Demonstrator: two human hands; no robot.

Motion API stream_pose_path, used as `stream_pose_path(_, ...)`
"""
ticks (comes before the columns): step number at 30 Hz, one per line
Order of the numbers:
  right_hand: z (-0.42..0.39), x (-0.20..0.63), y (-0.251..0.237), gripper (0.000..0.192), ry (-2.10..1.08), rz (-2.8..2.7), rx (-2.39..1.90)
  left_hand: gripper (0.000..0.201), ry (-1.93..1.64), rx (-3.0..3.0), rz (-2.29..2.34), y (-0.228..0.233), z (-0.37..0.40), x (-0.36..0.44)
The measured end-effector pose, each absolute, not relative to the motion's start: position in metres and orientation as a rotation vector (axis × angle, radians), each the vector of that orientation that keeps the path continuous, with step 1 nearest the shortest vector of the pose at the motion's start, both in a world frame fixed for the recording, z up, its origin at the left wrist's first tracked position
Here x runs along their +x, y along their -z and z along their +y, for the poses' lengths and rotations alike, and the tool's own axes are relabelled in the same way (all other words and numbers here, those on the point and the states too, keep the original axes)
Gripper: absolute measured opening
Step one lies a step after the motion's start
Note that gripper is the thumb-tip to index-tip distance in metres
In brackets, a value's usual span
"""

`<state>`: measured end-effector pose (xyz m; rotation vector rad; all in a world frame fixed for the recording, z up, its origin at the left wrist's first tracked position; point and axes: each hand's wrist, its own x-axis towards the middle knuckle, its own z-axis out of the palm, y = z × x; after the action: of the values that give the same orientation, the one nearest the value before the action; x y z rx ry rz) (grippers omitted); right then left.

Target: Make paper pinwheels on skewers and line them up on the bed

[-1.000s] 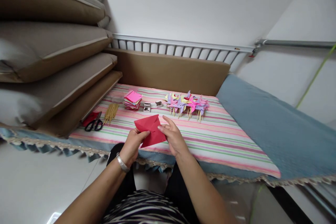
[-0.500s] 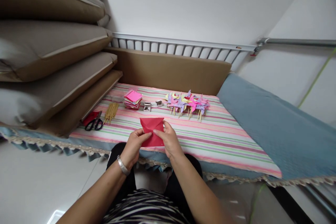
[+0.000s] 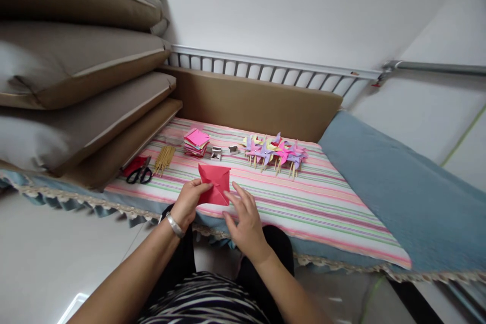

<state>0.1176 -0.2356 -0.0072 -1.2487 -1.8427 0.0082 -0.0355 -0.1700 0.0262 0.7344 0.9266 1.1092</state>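
A square sheet of red paper (image 3: 218, 179) with creases or slits toward its corners is held up over the front of the striped cloth. My left hand (image 3: 192, 198) pinches it at its left side, thumb on top. Beside the paper's lower right corner is my right hand (image 3: 245, 217), its fingers spread; whether a fingertip touches the edge I cannot tell. Behind the paper lies a stack of coloured paper squares (image 3: 196, 143), pink on top. Finished paper pinwheels (image 3: 275, 151) in purple, pink and yellow lie on sticks to the right.
Black-handled scissors (image 3: 139, 174) lie by a bundle of thin sticks (image 3: 164, 159) at the left. Two small metallic-looking boxes (image 3: 216, 153) sit mid-cloth. Large cushions (image 3: 87, 96) are piled on the left, and a brown panel (image 3: 250, 101) stands along the back.
My right hand has let go of the red paper and opened, moving down a little. My left hand keeps hold of the paper, which has turned slightly. The view has shifted a bit.
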Motion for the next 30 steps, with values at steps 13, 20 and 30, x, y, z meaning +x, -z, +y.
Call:
stream_pose_path(13, -0.225, 0.115, -0.002, 0.014, 0.078, -1.894, -1.236, 0.019, -1.055, 0.905, 0.982, -0.012, -0.167, -0.034)
stream_pose_path(20, -0.216, 0.121, -0.013, 0.005, -0.122, -1.818, -1.275, 0.014, -0.960, 1.003, 0.952, -0.011, -0.174, -0.028)
stream_pose_path(30, -0.213, 0.119, -0.013, 0.008, -0.180, -1.799, -1.307, 0.016, -0.935, 1.031, 0.909, -0.004, -0.174, -0.030)
